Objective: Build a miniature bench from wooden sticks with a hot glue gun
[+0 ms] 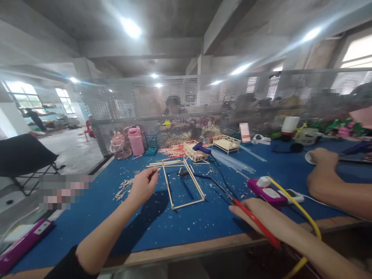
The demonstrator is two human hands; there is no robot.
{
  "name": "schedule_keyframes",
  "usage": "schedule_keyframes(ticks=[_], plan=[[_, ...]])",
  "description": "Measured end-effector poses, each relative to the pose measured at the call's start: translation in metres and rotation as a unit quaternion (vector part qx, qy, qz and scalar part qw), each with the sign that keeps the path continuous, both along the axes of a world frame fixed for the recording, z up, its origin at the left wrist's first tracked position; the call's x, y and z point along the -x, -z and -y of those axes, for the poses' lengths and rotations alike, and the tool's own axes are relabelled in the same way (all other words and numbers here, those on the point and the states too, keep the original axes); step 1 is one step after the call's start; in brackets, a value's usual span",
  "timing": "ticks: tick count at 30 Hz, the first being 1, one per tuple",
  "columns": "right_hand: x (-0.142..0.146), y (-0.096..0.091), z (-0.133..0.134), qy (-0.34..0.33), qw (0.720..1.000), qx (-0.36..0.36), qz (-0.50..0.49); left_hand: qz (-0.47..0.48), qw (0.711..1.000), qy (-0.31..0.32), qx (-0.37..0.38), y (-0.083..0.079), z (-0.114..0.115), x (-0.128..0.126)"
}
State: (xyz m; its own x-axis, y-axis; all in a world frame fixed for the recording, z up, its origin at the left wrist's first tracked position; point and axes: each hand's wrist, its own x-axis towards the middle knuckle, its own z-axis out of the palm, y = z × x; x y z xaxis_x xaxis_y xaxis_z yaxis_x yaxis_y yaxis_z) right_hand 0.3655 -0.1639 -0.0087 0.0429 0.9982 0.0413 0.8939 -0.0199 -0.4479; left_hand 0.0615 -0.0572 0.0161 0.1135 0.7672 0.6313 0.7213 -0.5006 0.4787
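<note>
My left hand point(143, 186) is closed in a pinch, with the pale tip of a small wooden stick point(158, 169) showing at the fingertips. It hovers just left of a rectangular frame of wooden sticks point(188, 203) lying on the blue table. My right hand point(258, 211) grips red-handled pliers point(251, 217). Their long dark jaws reach left over the frame, the dark tip being near its far end. Behind the frame, a blue glue gun point(202, 148) rests against a small wooden tray-like piece point(193, 154).
Loose sticks point(171, 151) and wood scraps point(124, 188) lie about the blue table point(157, 236). Clear glue sticks point(232, 162) and a finished wooden piece point(226, 143) sit behind. A purple power strip point(266, 192) with a yellow cable is at right, near another person's hand point(324, 161). Pink bottle point(136, 141) at back left.
</note>
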Motion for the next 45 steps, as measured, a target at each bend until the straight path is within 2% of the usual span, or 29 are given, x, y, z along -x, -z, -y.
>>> schedule_keyframes(ticks=[3,4,9,13,16,21,24,30,35,39,42,45], plan=[[0.008,-0.010,-0.016,0.018,0.993,0.103,0.045,0.000,1.000,-0.003,-0.009,0.004,-0.024,0.001],[0.012,-0.013,-0.022,0.024,0.991,0.111,0.070,0.001,1.000,-0.003,-0.009,0.006,-0.028,0.001],[0.033,-0.021,-0.048,0.045,0.981,0.095,0.162,0.019,1.000,-0.010,-0.005,0.019,-0.029,0.005],[0.045,-0.023,-0.056,0.022,0.981,0.033,0.189,0.024,1.000,0.003,-0.002,0.022,-0.024,0.011],[0.053,-0.020,-0.072,-0.004,0.989,0.014,0.145,0.014,1.000,0.023,0.013,0.023,-0.022,0.010],[0.067,-0.010,-0.114,-0.055,0.990,0.059,0.112,-0.038,0.990,0.073,0.115,0.025,-0.018,0.006],[0.078,-0.008,-0.126,-0.085,0.989,0.076,0.095,-0.058,0.983,0.085,0.150,0.025,-0.015,0.005],[0.090,0.001,-0.122,-0.113,0.991,0.045,0.049,-0.070,0.984,0.062,0.153,0.027,-0.018,0.009],[0.082,0.013,-0.119,-0.096,0.994,-0.011,-0.044,-0.132,0.982,0.009,0.137,0.029,-0.023,0.010],[0.083,0.011,-0.120,-0.078,0.991,-0.047,-0.096,-0.154,0.978,-0.001,0.138,0.029,-0.023,0.007],[0.089,0.010,-0.121,-0.076,0.987,-0.056,-0.130,-0.151,0.980,-0.003,0.130,0.028,-0.022,0.006],[0.093,0.015,-0.123,-0.075,0.982,-0.042,-0.166,-0.131,0.985,-0.031,0.104,0.025,-0.023,0.011]])
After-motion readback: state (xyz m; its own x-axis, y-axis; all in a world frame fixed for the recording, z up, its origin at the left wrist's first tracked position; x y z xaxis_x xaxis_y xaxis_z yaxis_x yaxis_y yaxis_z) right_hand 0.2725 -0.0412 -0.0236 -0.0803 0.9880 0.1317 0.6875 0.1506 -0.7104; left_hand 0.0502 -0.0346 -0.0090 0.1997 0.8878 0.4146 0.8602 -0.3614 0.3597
